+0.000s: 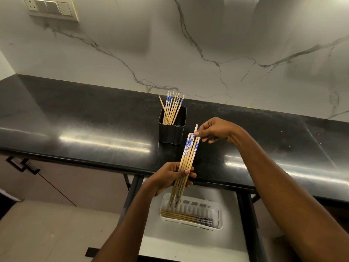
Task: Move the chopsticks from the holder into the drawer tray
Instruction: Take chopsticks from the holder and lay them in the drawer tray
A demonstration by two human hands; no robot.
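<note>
A black square holder (172,132) stands on the black counter with several wooden chopsticks (172,108), blue-and-white at the top, leaning in it. My left hand (170,176) grips a bundle of several chopsticks (187,159) around the middle, over the counter's front edge. My right hand (213,131) pinches the patterned tops of that bundle. Below, a white slotted tray (217,208) sits in the pulled-out drawer, with several chopsticks (188,217) lying flat along its near side. The bundle's thin tips hang just above the tray's far left part.
The glossy black counter (85,129) runs left and right in front of a marbled white wall. The open drawer (188,242) has dark side rails. A cabinet handle (22,164) sits at the lower left, a switch plate (52,8) at the top left.
</note>
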